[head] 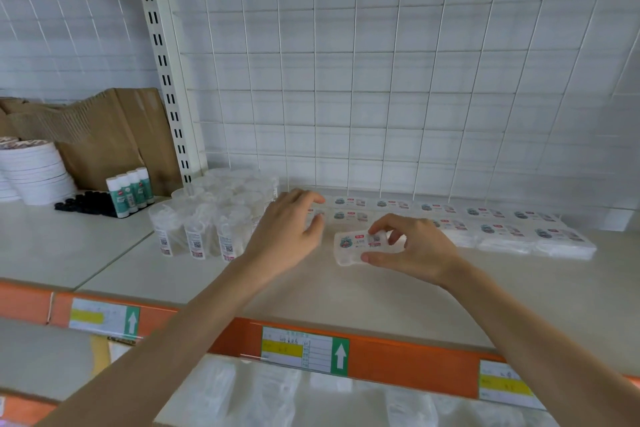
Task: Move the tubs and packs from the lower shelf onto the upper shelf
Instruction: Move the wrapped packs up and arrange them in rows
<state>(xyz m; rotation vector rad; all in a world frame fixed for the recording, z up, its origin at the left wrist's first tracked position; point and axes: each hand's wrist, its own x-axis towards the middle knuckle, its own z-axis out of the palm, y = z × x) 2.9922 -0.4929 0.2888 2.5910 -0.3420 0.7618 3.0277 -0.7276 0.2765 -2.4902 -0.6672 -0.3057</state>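
The right hand [412, 250] pinches one pack [353, 248] between thumb and curled fingers; the pack lies flat on the upper shelf [381, 291], near mid-depth, just in front of the rows of packs [502, 229] that run along the back edge towards the right. The left hand [287, 229] holds nothing: its fingers are loosely spread above the left end of those rows, and contact with them cannot be determined. The two hands are close together but not touching. A cluster of clear tubs [214, 215] stands upright at the back left of the same shelf, just beside the left hand. Below the orange front rail [398, 364], the lower shelf [214, 402] carries blurred white packages.
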